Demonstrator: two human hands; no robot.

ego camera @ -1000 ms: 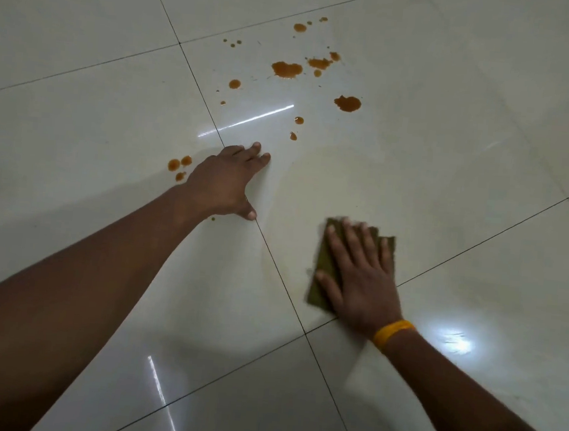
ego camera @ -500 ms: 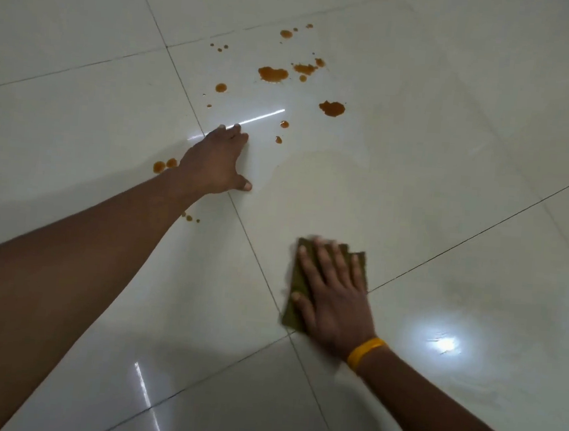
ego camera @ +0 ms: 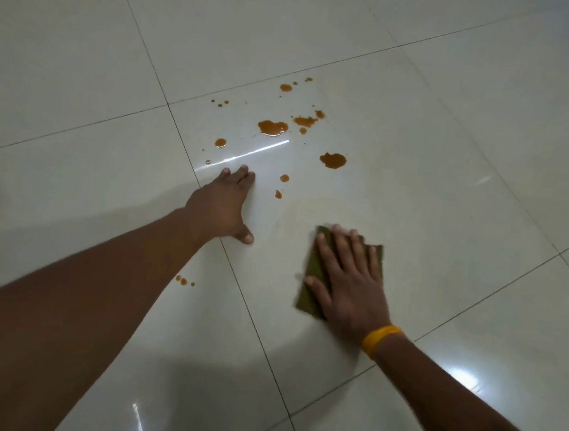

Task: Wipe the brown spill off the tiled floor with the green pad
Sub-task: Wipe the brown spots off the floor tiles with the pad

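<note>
Brown spill drops (ego camera: 273,127) dot the glossy white tiled floor (ego camera: 452,168), with another blotch (ego camera: 332,159) to the right and small drops (ego camera: 184,280) close to my left forearm. My right hand (ego camera: 347,282), with a yellow wristband, presses flat on the green pad (ego camera: 310,288), covering most of it. The pad lies below and right of the spill, apart from the drops. My left hand (ego camera: 223,206) rests palm down on the floor, fingers together, just below the main drops and holding nothing.
Dark grout lines (ego camera: 256,326) cross the floor between large tiles. Bright light reflections (ego camera: 465,377) show on the tile near my right forearm. A faint wet smear (ego camera: 311,207) lies above the pad.
The view shifted, so the spill sits lower in frame. My left hand moved forward and now covers the drops it lay beside. My right hand stays flat on the pad.
</note>
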